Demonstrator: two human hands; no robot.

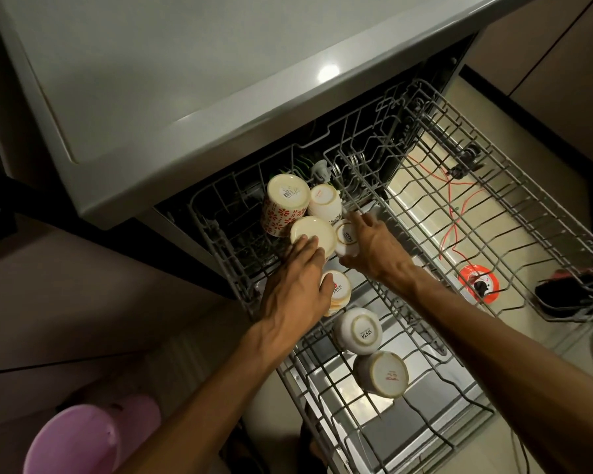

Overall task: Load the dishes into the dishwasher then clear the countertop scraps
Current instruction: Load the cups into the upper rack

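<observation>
Cups (313,234): ceramic, stiff, glazed-slick, breakable; best gripped round the wall.
Left hand (297,289): fingers flat on cup base.
Right hand (370,246): grasped small cup (345,238).
Rack (493,213): wire, cups upended.

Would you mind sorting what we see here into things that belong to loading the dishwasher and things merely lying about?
Part of the job:
- upper rack
- floral mug
- upturned cups, such as the one by the rack's near end
- left hand, touching a cup base
- right hand, holding a small white cup

Lying about:
- orange extension reel and its cord
- pink stool
</observation>
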